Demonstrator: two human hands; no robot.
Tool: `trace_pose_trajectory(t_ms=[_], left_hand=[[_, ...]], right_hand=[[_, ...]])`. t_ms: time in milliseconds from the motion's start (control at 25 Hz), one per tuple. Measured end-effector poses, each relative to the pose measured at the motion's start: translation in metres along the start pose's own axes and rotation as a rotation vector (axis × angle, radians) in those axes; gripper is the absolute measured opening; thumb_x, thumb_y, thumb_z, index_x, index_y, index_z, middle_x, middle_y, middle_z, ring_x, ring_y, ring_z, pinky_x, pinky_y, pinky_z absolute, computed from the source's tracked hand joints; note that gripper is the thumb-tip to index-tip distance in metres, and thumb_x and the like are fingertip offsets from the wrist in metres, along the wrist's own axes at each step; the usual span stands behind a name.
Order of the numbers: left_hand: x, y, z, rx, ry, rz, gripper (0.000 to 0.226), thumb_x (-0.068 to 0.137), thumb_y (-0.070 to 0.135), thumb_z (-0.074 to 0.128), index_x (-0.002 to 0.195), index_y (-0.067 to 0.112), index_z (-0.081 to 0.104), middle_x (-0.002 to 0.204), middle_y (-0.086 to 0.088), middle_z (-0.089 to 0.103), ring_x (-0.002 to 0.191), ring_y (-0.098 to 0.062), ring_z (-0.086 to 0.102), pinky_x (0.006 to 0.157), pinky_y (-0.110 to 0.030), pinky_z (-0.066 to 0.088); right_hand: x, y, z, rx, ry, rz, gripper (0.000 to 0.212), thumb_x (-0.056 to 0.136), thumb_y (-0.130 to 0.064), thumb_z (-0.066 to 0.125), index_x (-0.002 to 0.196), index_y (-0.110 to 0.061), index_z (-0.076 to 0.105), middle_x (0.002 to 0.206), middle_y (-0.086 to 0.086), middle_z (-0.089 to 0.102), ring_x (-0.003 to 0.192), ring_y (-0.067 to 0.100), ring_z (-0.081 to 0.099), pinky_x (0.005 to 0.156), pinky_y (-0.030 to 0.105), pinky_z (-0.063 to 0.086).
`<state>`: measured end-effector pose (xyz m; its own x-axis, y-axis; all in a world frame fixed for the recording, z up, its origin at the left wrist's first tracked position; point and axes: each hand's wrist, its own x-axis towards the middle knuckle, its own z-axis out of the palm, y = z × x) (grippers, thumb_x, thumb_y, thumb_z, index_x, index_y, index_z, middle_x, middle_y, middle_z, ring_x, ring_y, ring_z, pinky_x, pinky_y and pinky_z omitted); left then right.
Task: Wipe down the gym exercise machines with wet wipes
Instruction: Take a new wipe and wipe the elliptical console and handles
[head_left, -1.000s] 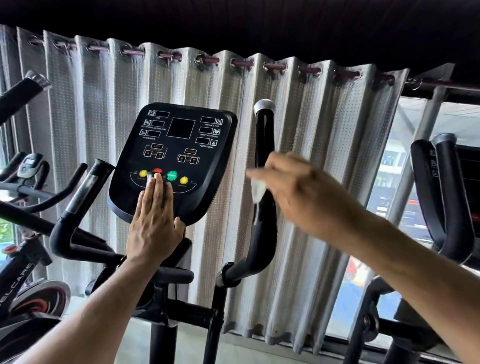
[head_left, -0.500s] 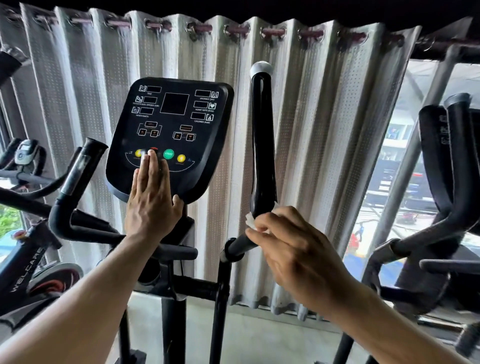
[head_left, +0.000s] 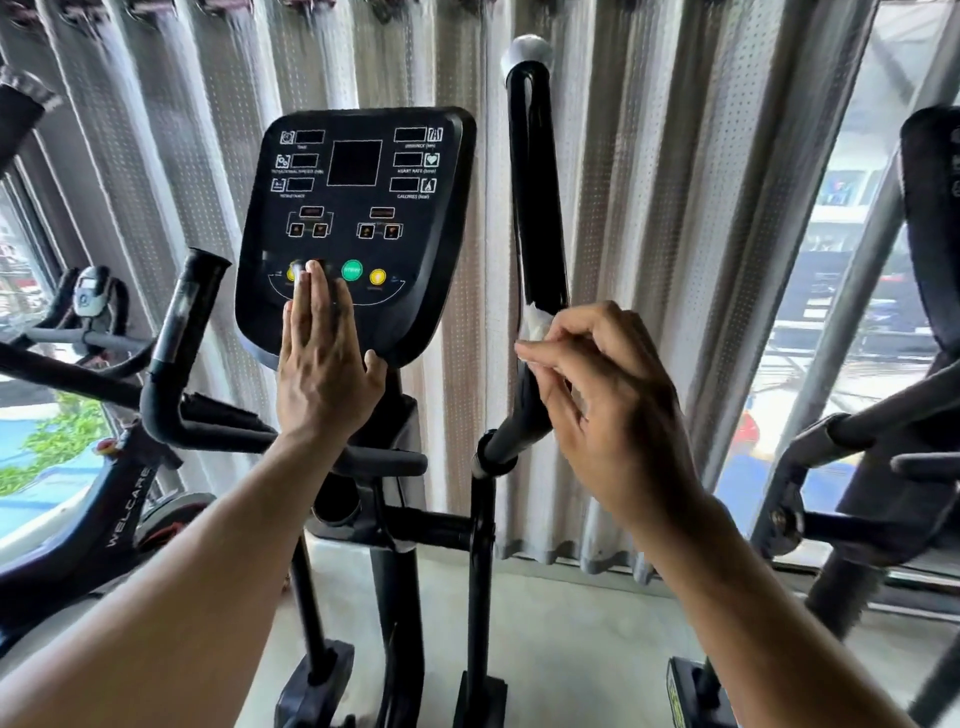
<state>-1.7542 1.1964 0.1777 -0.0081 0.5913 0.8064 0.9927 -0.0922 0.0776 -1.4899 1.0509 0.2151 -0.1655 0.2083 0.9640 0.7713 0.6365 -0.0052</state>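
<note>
A black elliptical machine stands before me. Its console (head_left: 358, 208) carries displays and coloured buttons. My left hand (head_left: 322, 358) lies flat on the console's lower part, fingers straight, fingertips at the row of buttons. My right hand (head_left: 602, 400) pinches a white wet wipe (head_left: 535, 325) and holds it against the lower part of the machine's right upright handle (head_left: 535, 208), a glossy black bar with a silver cap. The left handle (head_left: 182, 338) stands free.
A black spin bike (head_left: 104, 499) marked WELCARE stands at the left. Another black machine (head_left: 883, 467) stands at the right. A grey curtain (head_left: 675, 208) hangs behind, with windows on both sides. The floor (head_left: 571, 649) below is pale concrete.
My right hand with the wipe slid down the right handle from its middle to its lower bend, then came slightly up. My left hand stayed flat on the console.
</note>
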Motion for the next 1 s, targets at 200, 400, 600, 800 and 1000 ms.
trace_pose_trajectory(t_ms=[200, 400, 600, 800, 1000], left_hand=[[-0.001, -0.001, 0.002, 0.005, 0.020, 0.007, 0.096, 0.088, 0.023, 0.066, 0.164, 0.001, 0.012, 0.173, -0.020, -0.002, 0.161, -0.033, -0.002, 0.131, -0.047, 0.009], [0.000, -0.001, 0.001, 0.015, 0.015, 0.002, 0.096, 0.088, 0.025, 0.066, 0.163, 0.001, 0.012, 0.172, -0.020, -0.003, 0.161, -0.032, -0.003, 0.131, -0.045, 0.006], [-0.001, 0.000, 0.001, 0.035, 0.026, 0.006, 0.094, 0.089, 0.025, 0.064, 0.163, 0.001, 0.011, 0.172, -0.020, -0.002, 0.161, -0.033, -0.002, 0.131, -0.045, 0.007], [-0.001, 0.000, 0.001, 0.055, 0.033, 0.014, 0.093, 0.088, 0.024, 0.063, 0.163, 0.001, 0.013, 0.172, -0.022, 0.000, 0.160, -0.034, 0.000, 0.130, -0.048, 0.010], [-0.001, 0.000, 0.003, 0.059, 0.042, 0.016, 0.093, 0.088, 0.025, 0.064, 0.163, 0.001, 0.014, 0.172, -0.023, 0.000, 0.160, -0.035, 0.001, 0.130, -0.049, 0.012]], right_hand=[[-0.069, 0.003, 0.016, 0.099, -0.047, -0.012, 0.012, 0.097, -0.004, 0.068, 0.104, -0.001, 0.077, 0.100, 0.007, 0.068, 0.092, 0.020, 0.061, 0.089, 0.019, 0.047], [-0.154, 0.006, 0.077, 0.839, 0.132, 1.355, 0.010, 0.096, -0.007, 0.068, 0.105, -0.011, 0.071, 0.106, 0.012, 0.074, 0.091, 0.024, 0.075, 0.087, 0.039, 0.061], [-0.161, 0.021, 0.126, 1.178, 0.311, 1.731, 0.016, 0.099, -0.006, 0.063, 0.112, 0.000, 0.069, 0.109, 0.018, 0.075, 0.100, 0.025, 0.075, 0.090, 0.030, 0.060], [-0.141, 0.040, 0.163, 1.164, 0.370, 1.786, 0.022, 0.091, 0.010, 0.063, 0.110, 0.001, 0.065, 0.105, 0.028, 0.073, 0.099, 0.032, 0.074, 0.080, 0.027, 0.062], [-0.137, 0.045, 0.177, 1.158, 0.387, 1.840, 0.030, 0.086, 0.015, 0.062, 0.115, 0.008, 0.060, 0.097, 0.032, 0.072, 0.093, 0.038, 0.075, 0.072, 0.028, 0.063]])
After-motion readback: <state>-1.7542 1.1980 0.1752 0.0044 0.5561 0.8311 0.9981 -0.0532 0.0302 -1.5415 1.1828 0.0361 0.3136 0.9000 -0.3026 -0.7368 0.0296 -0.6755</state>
